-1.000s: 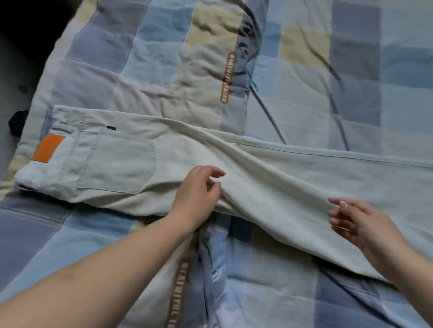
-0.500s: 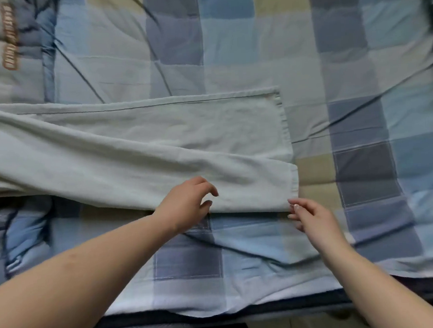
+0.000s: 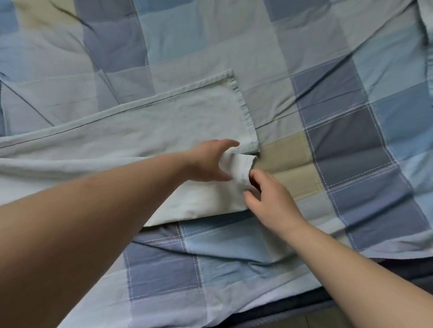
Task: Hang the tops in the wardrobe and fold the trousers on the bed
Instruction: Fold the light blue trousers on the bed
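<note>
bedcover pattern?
Patchwork checks in blue, grey-blue and beige on the bedcover, with white stitching; head view.

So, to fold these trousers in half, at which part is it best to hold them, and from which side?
Probably at the leg hems, coming from the open side on the right. Both legs end there as free, stitched edges, so they lift together toward the waist. The left hand and right hand already grip the near hem.

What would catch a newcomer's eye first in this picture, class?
Two bare arms reach in from below, meeting at the middle. There the left hand and right hand both hold the hem of the pale trousers, which stretch away to the left across a blue, grey and beige checked quilt.
</note>
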A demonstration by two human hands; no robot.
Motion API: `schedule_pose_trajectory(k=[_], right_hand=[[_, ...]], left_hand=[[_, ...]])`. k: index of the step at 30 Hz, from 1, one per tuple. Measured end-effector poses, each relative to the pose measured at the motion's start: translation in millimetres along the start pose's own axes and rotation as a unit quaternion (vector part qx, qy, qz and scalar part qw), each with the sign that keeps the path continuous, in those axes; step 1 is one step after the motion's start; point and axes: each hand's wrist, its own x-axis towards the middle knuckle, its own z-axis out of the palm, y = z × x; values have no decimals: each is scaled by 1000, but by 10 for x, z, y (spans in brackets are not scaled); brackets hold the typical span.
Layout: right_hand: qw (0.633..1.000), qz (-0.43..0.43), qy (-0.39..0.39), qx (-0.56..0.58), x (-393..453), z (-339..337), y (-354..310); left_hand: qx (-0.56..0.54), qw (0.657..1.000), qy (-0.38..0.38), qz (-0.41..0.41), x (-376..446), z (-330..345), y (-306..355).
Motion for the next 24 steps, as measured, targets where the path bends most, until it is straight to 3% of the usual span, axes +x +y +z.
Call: schedule_pose_trajectory(k=[3,6,9,12,15,18,24], right_hand=[[995,-79,12,-52,-40,-46,-23],[993,-107,20,-33,-27,-92,-47],[997,-72,9,13,18,-111,-29],[998,-18,-51,24,66,-105,13],[994,15,-106,-19,122,-107,32],[994,25,-101,-35,184,-152,76],[967,70,-63,238,511,-314,-255]], left_hand=[[-4,998,-58,5,17,-167,68],[37,995,-87,16,22,-356,108],[52,994,-98,8,24,-540,119],[71,993,-87,23,20,-660,146],[96,993,-36,52,10,-761,200],[149,987,44,29,35,-937,198],[37,975,207,-68,178,-1312,197]])
